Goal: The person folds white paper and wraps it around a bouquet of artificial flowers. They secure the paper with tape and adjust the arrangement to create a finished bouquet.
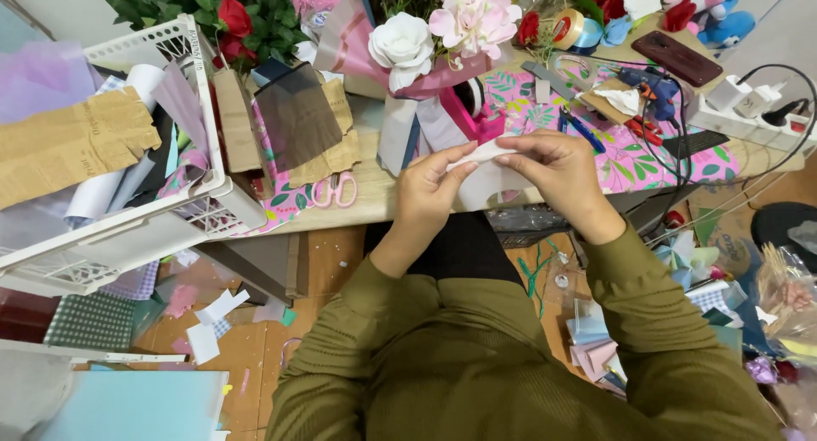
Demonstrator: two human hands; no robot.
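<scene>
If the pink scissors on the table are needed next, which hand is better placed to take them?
Probably the left hand. It is on the side of the pink scissors, while the right hand is farther away. Both pinch the white piece.

Bright, even indoor light, soft shadows, mostly sharp, slight wide-angle bending at edges

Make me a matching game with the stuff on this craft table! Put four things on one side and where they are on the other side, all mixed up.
Things:
1. white paper piece
2. pink scissors
3. white basket
4. power strip

Places:
A. far right of the table, with plugs in it
B. flat on the table edge, left of the hands
C. on the left, full of paper rolls and sheets
D. between the left hand and right hand

Pairs: 1-D, 2-B, 3-C, 4-A
</scene>
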